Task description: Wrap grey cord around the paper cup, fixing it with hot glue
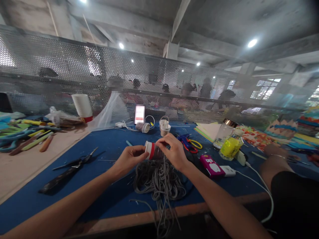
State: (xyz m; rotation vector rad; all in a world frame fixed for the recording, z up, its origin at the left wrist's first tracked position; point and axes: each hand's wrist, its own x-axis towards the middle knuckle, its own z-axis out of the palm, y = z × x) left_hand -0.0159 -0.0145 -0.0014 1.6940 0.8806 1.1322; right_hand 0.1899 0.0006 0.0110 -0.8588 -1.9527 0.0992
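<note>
A paper cup (pixel 151 150) with a red and white rim lies on its side between both hands, partly wrapped in grey cord. My left hand (pixel 131 158) grips its rim end, fingers curled around it. My right hand (pixel 173 151) pinches the cord against the cup's body from above. A loose heap of grey cord (pixel 159 181) lies on the blue mat (pixel 104 146) just below the hands, with strands trailing over the table's front edge.
Black scissors (pixel 68 169) lie left on the mat. Behind are a cord-wrapped cup (pixel 146 127), a small cup (pixel 164 128), blue-yellow scissors (pixel 188 142), a pink device (pixel 211 166), a white charger (pixel 228 171), a jar (pixel 230 146). Another person's arm (pixel 276 156) rests at right. Perforated metal screen behind.
</note>
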